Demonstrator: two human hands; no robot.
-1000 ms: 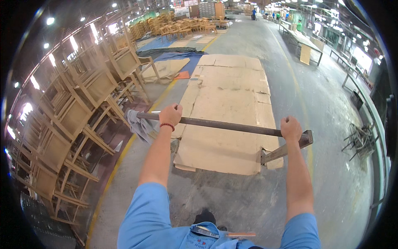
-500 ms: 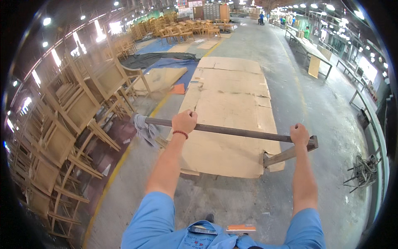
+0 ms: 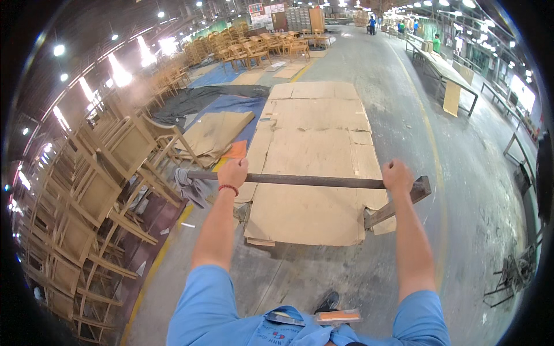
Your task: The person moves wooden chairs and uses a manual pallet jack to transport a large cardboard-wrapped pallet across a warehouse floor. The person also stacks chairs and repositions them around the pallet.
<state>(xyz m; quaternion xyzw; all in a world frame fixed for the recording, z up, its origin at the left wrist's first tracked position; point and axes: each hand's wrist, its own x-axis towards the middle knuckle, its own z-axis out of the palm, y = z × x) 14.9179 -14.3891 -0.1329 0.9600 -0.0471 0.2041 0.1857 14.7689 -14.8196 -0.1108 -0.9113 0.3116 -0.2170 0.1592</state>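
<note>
Head cam: both fists are wrapped snugly round a dark bar [image 3: 311, 180], left hand [image 3: 233, 173] near the end with the grey rag [image 3: 194, 189], right hand [image 3: 398, 176] near the end with a slanted post [image 3: 382, 214]; bar sits crosswise above the near part of some worn cardboard [image 3: 311, 216]; stacked wooden chairs [image 3: 95, 196] are over left, past a yellow line [image 3: 151, 271]; long table's [image 3: 441, 68] way up on the right.
</note>
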